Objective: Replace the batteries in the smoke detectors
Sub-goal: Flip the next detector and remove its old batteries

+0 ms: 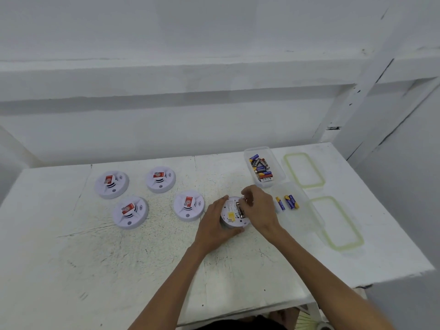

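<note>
smoke detector (pixel 230 211) upturned, white, yellow label | left fingers (pixel 217 203) grip it | right fingers (pixel 247 194) pinch battery (pixel 238 209)

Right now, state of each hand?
Left hand: holds the upturned smoke detector by its rim.
Right hand: fingers curled at its battery bay; grip cannot be told.

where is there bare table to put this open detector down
The wide near-left stretch of table, this side of the four detectors, is bare; so is the far-left corner. Crowded on the right: tubs and lids.
</note>
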`<move>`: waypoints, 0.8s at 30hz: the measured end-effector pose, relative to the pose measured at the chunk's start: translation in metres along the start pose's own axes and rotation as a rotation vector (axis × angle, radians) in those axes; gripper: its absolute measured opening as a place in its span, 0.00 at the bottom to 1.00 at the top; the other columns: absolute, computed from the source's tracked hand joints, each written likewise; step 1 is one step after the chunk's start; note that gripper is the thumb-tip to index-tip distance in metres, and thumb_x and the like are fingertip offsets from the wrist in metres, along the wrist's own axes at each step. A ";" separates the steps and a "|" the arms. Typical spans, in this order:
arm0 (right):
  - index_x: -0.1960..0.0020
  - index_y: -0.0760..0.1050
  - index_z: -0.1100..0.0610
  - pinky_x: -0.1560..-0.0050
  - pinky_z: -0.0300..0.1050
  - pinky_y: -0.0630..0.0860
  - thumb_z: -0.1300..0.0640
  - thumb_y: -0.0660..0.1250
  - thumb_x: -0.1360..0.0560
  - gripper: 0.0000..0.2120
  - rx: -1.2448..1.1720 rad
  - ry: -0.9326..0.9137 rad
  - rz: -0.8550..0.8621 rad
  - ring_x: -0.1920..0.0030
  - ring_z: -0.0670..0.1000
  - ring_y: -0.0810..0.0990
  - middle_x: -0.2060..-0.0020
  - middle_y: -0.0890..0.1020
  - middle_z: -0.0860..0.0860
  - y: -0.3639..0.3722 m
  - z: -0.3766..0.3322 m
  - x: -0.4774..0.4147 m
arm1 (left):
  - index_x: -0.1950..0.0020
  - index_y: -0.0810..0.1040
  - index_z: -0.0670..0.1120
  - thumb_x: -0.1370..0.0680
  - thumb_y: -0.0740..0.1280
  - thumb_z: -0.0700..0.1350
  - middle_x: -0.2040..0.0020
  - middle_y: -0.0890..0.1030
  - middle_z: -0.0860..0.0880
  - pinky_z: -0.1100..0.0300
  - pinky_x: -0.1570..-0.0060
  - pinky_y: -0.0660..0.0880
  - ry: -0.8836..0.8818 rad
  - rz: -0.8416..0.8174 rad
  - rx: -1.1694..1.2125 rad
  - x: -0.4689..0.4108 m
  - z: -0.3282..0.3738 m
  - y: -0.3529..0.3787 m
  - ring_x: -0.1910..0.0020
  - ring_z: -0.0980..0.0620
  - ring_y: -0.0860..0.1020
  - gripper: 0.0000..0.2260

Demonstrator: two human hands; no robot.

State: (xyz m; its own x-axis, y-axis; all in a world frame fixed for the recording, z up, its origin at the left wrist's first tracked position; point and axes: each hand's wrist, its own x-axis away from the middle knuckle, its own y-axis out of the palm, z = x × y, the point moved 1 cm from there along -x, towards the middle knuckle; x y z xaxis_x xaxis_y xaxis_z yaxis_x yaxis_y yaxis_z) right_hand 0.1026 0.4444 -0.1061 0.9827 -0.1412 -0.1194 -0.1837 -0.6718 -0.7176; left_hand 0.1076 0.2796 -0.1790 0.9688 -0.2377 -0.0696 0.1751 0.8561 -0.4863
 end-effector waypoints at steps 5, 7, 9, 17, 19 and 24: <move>0.48 0.80 0.54 0.62 0.33 0.78 0.60 0.71 0.23 0.05 -0.231 0.019 0.216 0.62 0.43 0.82 0.58 0.83 0.46 -0.047 0.003 -0.003 | 0.25 0.69 0.53 0.39 0.80 0.68 0.32 0.73 0.61 0.56 0.34 0.74 0.056 0.019 -0.059 0.000 0.003 0.000 0.34 0.61 0.72 0.47; 0.48 0.80 0.54 0.62 0.34 0.78 0.60 0.71 0.24 0.05 -0.246 0.044 0.263 0.62 0.45 0.83 0.58 0.83 0.46 -0.065 0.014 -0.008 | 0.25 0.70 0.53 0.40 0.79 0.69 0.33 0.69 0.64 0.61 0.37 0.74 0.079 0.026 -0.087 -0.001 0.006 0.000 0.34 0.63 0.69 0.48; 0.47 0.79 0.55 0.62 0.35 0.78 0.60 0.70 0.23 0.05 -0.201 0.087 0.271 0.60 0.46 0.82 0.57 0.83 0.47 -0.076 0.028 -0.011 | 0.24 0.69 0.53 0.40 0.79 0.71 0.33 0.68 0.62 0.62 0.40 0.75 0.079 0.019 -0.123 -0.003 0.009 0.001 0.35 0.62 0.67 0.49; 0.53 0.81 0.58 0.59 0.40 0.75 0.60 0.72 0.25 0.02 0.029 0.251 0.131 0.61 0.50 0.81 0.59 0.84 0.52 -0.071 0.081 -0.017 | 0.24 0.68 0.50 0.39 0.81 0.66 0.30 0.75 0.55 0.56 0.33 0.72 0.044 0.052 -0.091 -0.001 0.015 0.003 0.33 0.58 0.72 0.49; 0.52 0.82 0.59 0.57 0.42 0.75 0.62 0.72 0.25 0.02 0.056 0.249 0.118 0.59 0.51 0.81 0.57 0.84 0.53 -0.068 0.084 -0.018 | 0.25 0.69 0.51 0.38 0.79 0.67 0.31 0.74 0.56 0.58 0.35 0.72 0.059 0.043 -0.108 0.000 0.015 0.002 0.34 0.59 0.71 0.47; 0.53 0.83 0.60 0.54 0.47 0.78 0.63 0.68 0.24 0.05 0.187 0.206 0.075 0.58 0.52 0.80 0.56 0.84 0.55 -0.064 0.083 -0.020 | 0.25 0.69 0.51 0.38 0.79 0.67 0.31 0.74 0.58 0.65 0.35 0.69 0.067 0.030 -0.100 0.001 0.014 0.000 0.35 0.63 0.69 0.46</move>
State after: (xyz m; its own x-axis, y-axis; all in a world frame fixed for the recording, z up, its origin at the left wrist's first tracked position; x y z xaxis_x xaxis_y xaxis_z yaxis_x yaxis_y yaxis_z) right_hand 0.0966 0.5508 -0.1150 0.9382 -0.3427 -0.0486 -0.2294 -0.5107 -0.8286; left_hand 0.1110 0.2859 -0.1674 0.9590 -0.2457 -0.1413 0.1249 0.8139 -0.5675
